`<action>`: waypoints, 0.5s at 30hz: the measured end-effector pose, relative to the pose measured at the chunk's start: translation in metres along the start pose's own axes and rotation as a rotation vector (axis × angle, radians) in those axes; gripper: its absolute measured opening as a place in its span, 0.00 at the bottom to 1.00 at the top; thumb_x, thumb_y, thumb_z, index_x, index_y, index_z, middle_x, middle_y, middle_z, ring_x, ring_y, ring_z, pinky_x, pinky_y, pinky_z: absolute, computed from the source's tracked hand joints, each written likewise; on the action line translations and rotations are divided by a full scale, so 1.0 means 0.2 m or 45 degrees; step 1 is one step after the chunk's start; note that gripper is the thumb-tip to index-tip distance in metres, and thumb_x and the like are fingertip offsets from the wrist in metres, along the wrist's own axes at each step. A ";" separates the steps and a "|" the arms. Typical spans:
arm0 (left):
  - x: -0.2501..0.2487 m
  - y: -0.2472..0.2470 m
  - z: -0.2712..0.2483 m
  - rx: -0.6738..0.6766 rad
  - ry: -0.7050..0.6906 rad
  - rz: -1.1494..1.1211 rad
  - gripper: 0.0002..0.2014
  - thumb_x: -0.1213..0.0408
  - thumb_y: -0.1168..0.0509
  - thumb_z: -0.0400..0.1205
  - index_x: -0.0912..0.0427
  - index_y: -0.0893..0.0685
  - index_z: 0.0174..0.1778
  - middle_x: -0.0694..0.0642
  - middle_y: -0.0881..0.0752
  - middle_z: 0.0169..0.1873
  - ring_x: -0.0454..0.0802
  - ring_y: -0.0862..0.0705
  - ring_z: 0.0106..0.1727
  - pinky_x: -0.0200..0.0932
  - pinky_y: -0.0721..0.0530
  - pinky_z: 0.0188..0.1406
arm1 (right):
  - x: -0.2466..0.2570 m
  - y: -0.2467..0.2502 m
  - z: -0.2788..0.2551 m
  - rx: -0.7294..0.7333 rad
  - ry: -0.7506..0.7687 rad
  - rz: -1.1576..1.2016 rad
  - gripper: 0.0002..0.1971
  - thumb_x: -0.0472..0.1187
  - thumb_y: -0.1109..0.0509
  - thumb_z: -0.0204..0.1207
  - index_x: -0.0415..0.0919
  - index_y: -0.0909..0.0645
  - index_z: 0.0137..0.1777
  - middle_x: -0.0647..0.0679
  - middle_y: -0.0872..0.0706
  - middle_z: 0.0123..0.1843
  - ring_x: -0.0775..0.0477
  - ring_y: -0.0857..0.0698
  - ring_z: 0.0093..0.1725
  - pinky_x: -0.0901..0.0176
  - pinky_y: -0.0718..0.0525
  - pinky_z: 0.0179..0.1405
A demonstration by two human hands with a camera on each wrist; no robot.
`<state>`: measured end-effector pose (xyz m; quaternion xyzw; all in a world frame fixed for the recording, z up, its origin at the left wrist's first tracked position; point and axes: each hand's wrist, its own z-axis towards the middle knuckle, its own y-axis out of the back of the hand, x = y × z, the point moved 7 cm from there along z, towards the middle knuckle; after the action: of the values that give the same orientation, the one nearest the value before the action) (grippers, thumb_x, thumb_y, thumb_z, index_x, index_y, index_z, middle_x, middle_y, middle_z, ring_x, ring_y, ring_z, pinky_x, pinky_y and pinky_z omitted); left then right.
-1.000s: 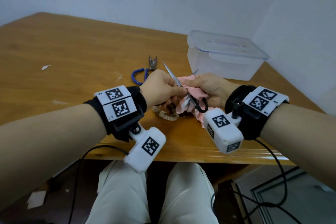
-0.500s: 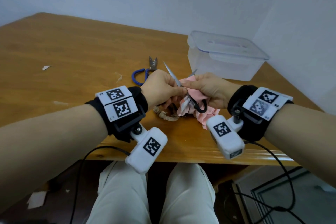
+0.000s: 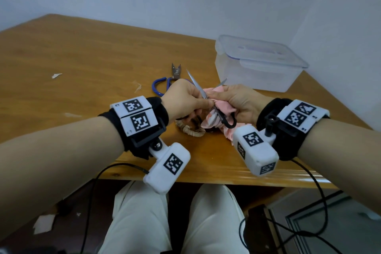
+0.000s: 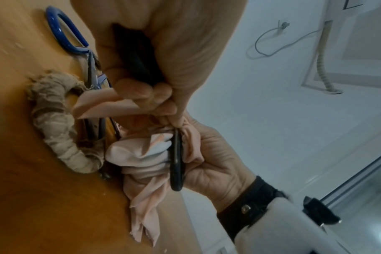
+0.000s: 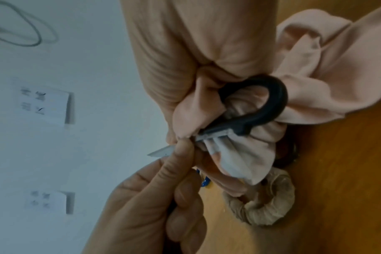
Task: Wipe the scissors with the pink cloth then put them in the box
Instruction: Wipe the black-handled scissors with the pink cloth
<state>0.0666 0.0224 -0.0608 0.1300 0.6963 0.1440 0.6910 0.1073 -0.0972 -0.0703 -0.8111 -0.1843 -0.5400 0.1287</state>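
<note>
Black-handled scissors (image 3: 219, 113) are held open above the table's near edge, both blades pointing away from me. My left hand (image 3: 186, 102) grips one black handle (image 4: 134, 56) inside its curled fingers. My right hand (image 3: 237, 99) pinches the pink cloth (image 3: 225, 107) round a blade close to the pivot. The other handle loop (image 5: 272, 106) lies against the bunched pink cloth (image 5: 320, 77), and a bare blade tip (image 5: 161, 152) sticks out past my fingers. The clear plastic box (image 3: 257, 68) stands behind my right hand with its lid resting on top.
Blue-handled scissors (image 3: 162, 86) lie on the wooden table (image 3: 82, 68) behind my left hand. A tan cloth-wrapped handle ring (image 3: 190, 131) of another pair lies under my hands. Paper scraps (image 3: 56, 75) lie to the left. A wall stands close on the right.
My right hand has shifted slightly with the cloth along the blade near the pivot. The left hand and the scissors have stayed almost in place.
</note>
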 end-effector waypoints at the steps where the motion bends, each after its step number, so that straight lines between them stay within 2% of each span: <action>1: 0.00 0.00 0.00 0.002 -0.017 0.005 0.17 0.62 0.27 0.77 0.77 0.13 0.38 0.67 0.17 0.22 0.55 0.26 0.19 0.35 0.26 0.15 | 0.01 0.01 0.00 -0.024 0.011 -0.053 0.08 0.37 0.24 0.66 0.35 0.13 0.44 0.32 0.16 0.45 0.37 0.17 0.43 0.42 0.17 0.52; 3: 0.00 -0.01 0.00 0.009 -0.035 0.010 0.19 0.60 0.27 0.78 0.79 0.14 0.38 0.73 0.15 0.28 0.58 0.23 0.23 0.35 0.24 0.17 | 0.02 0.02 0.01 -0.066 0.051 -0.142 0.06 0.37 0.25 0.71 0.33 0.16 0.41 0.36 0.15 0.36 0.41 0.16 0.35 0.49 0.14 0.42; 4: 0.00 -0.01 0.00 0.005 -0.030 0.010 0.19 0.60 0.27 0.78 0.79 0.14 0.39 0.72 0.15 0.28 0.57 0.23 0.23 0.35 0.24 0.18 | 0.02 0.03 0.01 -0.092 0.079 -0.173 0.07 0.37 0.25 0.73 0.33 0.18 0.41 0.38 0.15 0.33 0.42 0.16 0.33 0.50 0.14 0.41; 5: 0.00 -0.01 0.00 -0.003 -0.018 0.011 0.19 0.60 0.27 0.77 0.79 0.13 0.39 0.69 0.16 0.25 0.55 0.24 0.22 0.35 0.25 0.17 | 0.02 0.03 0.02 -0.108 0.105 -0.199 0.08 0.38 0.26 0.73 0.32 0.18 0.41 0.37 0.14 0.33 0.41 0.16 0.35 0.47 0.14 0.44; 8: 0.00 0.00 0.01 -0.028 0.002 0.019 0.19 0.60 0.27 0.77 0.78 0.13 0.38 0.59 0.20 0.18 0.51 0.26 0.18 0.34 0.27 0.15 | 0.03 0.03 0.01 -0.121 0.140 -0.254 0.11 0.40 0.25 0.74 0.30 0.16 0.46 0.27 0.14 0.47 0.34 0.15 0.47 0.36 0.17 0.60; 11: 0.00 0.00 0.01 -0.056 -0.003 0.042 0.18 0.59 0.28 0.78 0.75 0.13 0.34 0.58 0.21 0.18 0.50 0.27 0.18 0.34 0.27 0.16 | 0.03 0.02 0.00 -0.123 0.141 -0.290 0.16 0.42 0.27 0.76 0.27 0.17 0.53 0.23 0.16 0.56 0.32 0.16 0.51 0.32 0.19 0.63; 13: 0.01 0.00 0.01 -0.071 0.003 0.048 0.17 0.59 0.28 0.79 0.70 0.14 0.30 0.57 0.21 0.17 0.49 0.27 0.16 0.34 0.28 0.15 | 0.03 0.01 0.00 -0.120 0.153 -0.313 0.15 0.42 0.28 0.77 0.27 0.18 0.52 0.23 0.16 0.52 0.32 0.16 0.48 0.34 0.18 0.61; 15: 0.00 0.00 0.00 -0.075 0.011 0.042 0.17 0.59 0.28 0.79 0.67 0.15 0.28 0.56 0.22 0.16 0.47 0.27 0.15 0.34 0.28 0.15 | 0.04 0.00 0.00 -0.120 0.184 -0.326 0.12 0.42 0.30 0.79 0.31 0.18 0.46 0.28 0.15 0.44 0.36 0.15 0.40 0.43 0.14 0.50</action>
<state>0.0674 0.0232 -0.0614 0.1203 0.6925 0.1764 0.6891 0.1103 -0.0953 -0.0641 -0.7452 -0.2509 -0.6170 0.0335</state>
